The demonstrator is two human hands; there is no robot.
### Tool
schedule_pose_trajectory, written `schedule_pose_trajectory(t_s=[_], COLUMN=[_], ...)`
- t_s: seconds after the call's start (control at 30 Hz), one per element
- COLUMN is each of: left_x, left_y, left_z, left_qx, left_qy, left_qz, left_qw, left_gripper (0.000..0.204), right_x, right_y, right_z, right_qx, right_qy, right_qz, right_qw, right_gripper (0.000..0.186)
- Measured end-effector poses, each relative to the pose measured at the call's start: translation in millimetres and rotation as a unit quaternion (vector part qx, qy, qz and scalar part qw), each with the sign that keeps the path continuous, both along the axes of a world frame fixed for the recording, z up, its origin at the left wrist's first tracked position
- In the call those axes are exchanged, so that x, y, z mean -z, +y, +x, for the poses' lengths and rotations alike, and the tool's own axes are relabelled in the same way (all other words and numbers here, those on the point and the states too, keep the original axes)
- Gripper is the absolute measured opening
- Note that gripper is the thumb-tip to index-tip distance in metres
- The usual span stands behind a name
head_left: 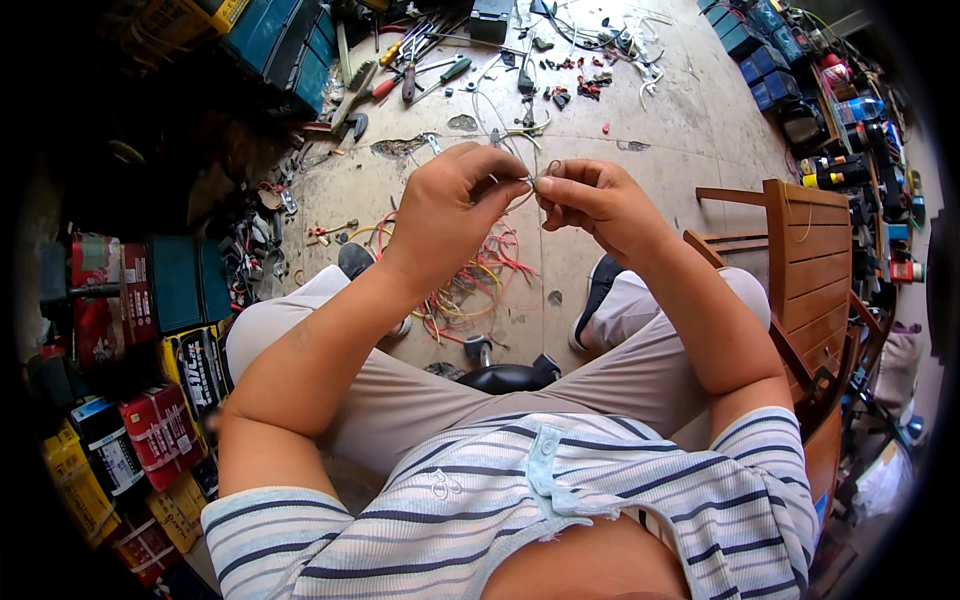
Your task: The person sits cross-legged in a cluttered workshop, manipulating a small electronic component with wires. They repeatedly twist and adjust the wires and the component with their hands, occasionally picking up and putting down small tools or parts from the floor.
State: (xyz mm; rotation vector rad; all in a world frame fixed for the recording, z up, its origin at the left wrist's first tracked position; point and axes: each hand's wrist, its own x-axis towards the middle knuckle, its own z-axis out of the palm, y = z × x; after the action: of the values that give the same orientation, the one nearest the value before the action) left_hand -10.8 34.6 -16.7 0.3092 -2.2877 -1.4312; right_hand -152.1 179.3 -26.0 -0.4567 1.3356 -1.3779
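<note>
Both hands meet over the floor in front of my knees, their fingertips almost touching. Thin pale wire (pixel 533 180) is pinched between them, and loose strands loop up beyond the fingers. My left hand (pixel 455 200) grips the wire with thumb and forefinger. From the other side, my right hand (pixel 592 203) pinches it with thumb and bent forefinger. The exact ends of the wire are too fine to make out. Beneath my left wrist, a tangle of red and yellow wires (pixel 480 285) lies on the floor between my feet.
Screwdrivers and other hand tools (pixel 410 80) lie ahead on the worn floor (pixel 650 200), beside small red and black clips (pixel 590 88). A wooden chair (pixel 810 270) stands close on my right. Boxes (pixel 160 430) are stacked at my left, and loaded shelves (pixel 860 140) line the right.
</note>
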Motion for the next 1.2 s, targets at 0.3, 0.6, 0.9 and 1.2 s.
schedule_pose_trajectory(t_s=[0.3,0.6,0.9,1.2], left_x=[-8,-12,-11,-14], left_y=[-5,-8,-8,-2], left_z=[-3,-4,-3,-3], left_qx=[0.036,0.052,0.061,0.053], left_qy=[0.106,0.141,0.129,0.121], left_qz=[-0.211,-0.288,-0.319,-0.28], left_qw=[0.971,0.946,0.937,0.951], left_gripper=[0.017,0.018,0.021,0.016], right_x=[-5,-9,-13,-14], right_y=[2,4,5,6], right_z=[0,1,3,7], right_qx=[-0.004,-0.009,-0.023,-0.008], right_qy=[-0.07,-0.118,0.021,0.244], right_qz=[0.003,-0.011,-0.037,-0.078], right_qw=[0.998,0.993,0.999,0.966], right_gripper=[0.016,0.015,0.019,0.018])
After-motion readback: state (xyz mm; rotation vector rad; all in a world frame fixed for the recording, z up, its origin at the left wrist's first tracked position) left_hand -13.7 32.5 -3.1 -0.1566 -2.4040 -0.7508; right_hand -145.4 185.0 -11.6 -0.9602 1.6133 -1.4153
